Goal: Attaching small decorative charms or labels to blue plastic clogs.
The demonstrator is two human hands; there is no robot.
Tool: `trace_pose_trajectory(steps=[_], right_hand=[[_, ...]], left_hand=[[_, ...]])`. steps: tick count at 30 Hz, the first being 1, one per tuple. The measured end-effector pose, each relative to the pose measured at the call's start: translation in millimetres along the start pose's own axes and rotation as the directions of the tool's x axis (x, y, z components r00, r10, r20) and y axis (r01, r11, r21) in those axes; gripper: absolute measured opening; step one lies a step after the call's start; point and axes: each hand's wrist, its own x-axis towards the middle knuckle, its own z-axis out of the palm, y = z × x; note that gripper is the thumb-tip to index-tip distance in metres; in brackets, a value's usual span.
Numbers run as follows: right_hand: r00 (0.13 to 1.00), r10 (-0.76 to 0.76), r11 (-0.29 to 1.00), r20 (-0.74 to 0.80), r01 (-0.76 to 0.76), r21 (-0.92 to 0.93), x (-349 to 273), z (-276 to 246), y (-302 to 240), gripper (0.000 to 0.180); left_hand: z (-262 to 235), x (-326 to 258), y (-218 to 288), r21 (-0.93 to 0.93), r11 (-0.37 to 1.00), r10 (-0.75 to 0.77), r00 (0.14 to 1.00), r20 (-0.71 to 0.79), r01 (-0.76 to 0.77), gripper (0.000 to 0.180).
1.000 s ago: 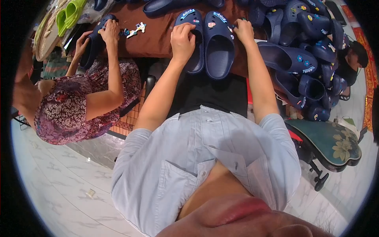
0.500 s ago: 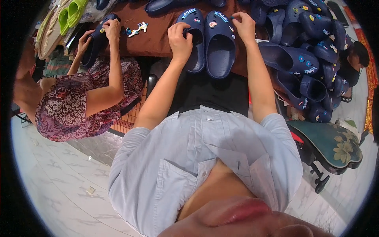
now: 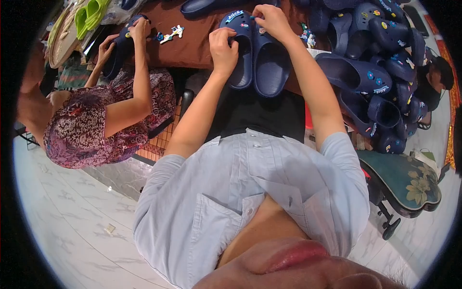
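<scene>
Two dark blue clogs lie side by side, heels toward me, on the brown table [image 3: 192, 38]. My left hand [image 3: 222, 45] grips the left clog [image 3: 240, 53] at its side, fingers curled over its edge. My right hand [image 3: 270, 19] rests on the toe of the right clog [image 3: 272, 67], fingertips pinched at a small charm on its upper; what it pinches is too small to make out. Small coloured charms dot both toes.
A heap of several dark blue clogs [image 3: 380, 72] with charms fills the right. A person in a patterned top [image 3: 96, 130] sits at my left, both hands on another dark clog [image 3: 120, 48]. Loose charms [image 3: 171, 33] lie on the table. Green clogs [image 3: 89, 14] sit far left, a cushioned stool [image 3: 409, 178] at right.
Both my hands have shifted slightly on the pair of clogs, the right one moving onto the toe of the right clog. The neighbour keeps handling a clog.
</scene>
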Motion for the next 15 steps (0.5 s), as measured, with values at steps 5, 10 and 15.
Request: trace_pose_trajectory(steps=[5,10,15], right_hand=[[0.993,-0.113,0.993,0.044,0.114,-0.023,16,17,10,0.014],[0.982,-0.165,0.984,0.095,0.171,-0.058,20,22,11,0.013],[0.976,-0.156,0.987,0.150,0.149,0.056,17,22,17,0.014]], left_hand=[[1,0,0,-0.010,1.000,-0.001,1.000,0.002,0.001,0.022],[2,-2,-1,-0.024,1.000,0.007,1.000,-0.002,-0.007,0.022],[4,-2,-3,-0.037,0.999,0.028,1.000,-0.001,-0.028,0.024]])
